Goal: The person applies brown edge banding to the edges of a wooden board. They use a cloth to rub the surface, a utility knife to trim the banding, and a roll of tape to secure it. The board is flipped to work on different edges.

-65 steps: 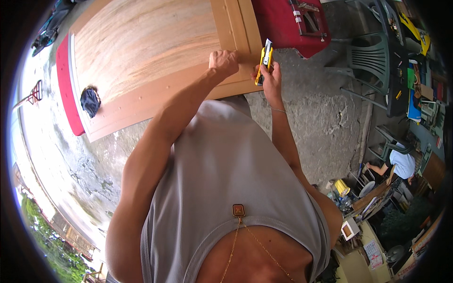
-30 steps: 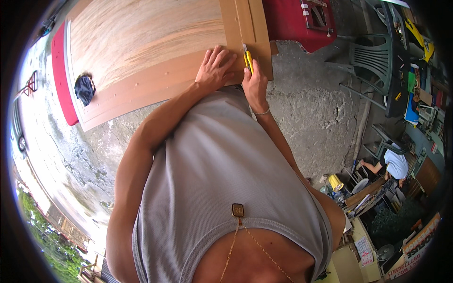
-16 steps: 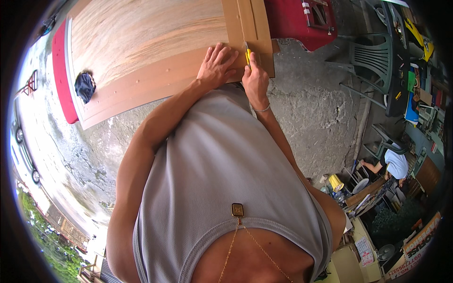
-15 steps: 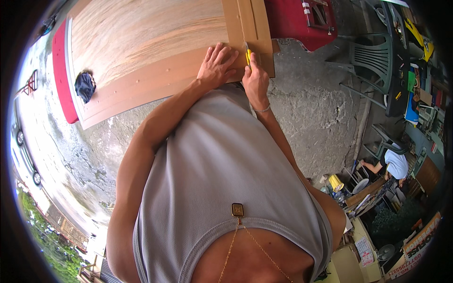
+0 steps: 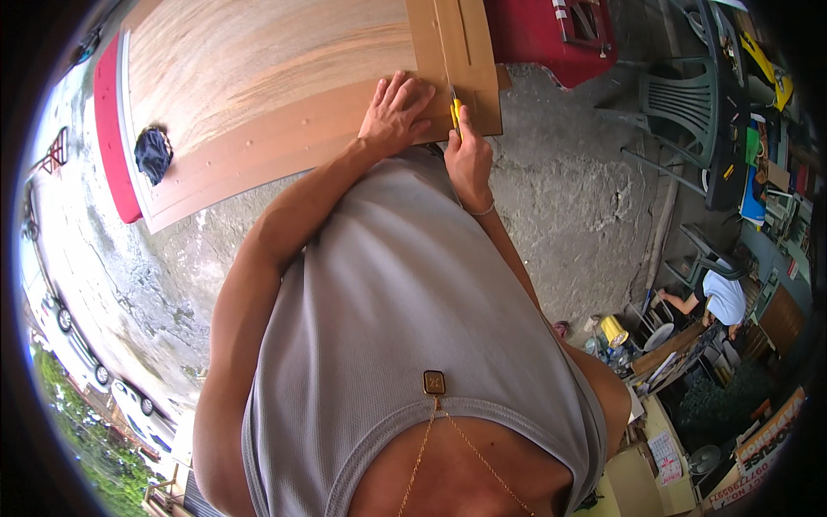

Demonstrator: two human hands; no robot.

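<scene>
My right hand is closed around a yellow utility knife. The knife's tip rests on a brown sheet along the right side of the work surface, at the lower end of a long pale line running away from me. My left hand lies flat with its fingers spread, pressing on the brown border and the edge of the wood-grained panel. Nothing is held in it. The near edge of the sheet passes close to my grey shirt.
A dark bundled cloth lies on the panel's left end. Red material shows beyond the right edge. Green plastic chairs and cluttered shelves stand at right, where another person is bent over. Concrete floor surrounds the table.
My right hand and the knife have drawn slightly toward me along the line. The left hand stays nearly in place. Cars in the left background have shifted.
</scene>
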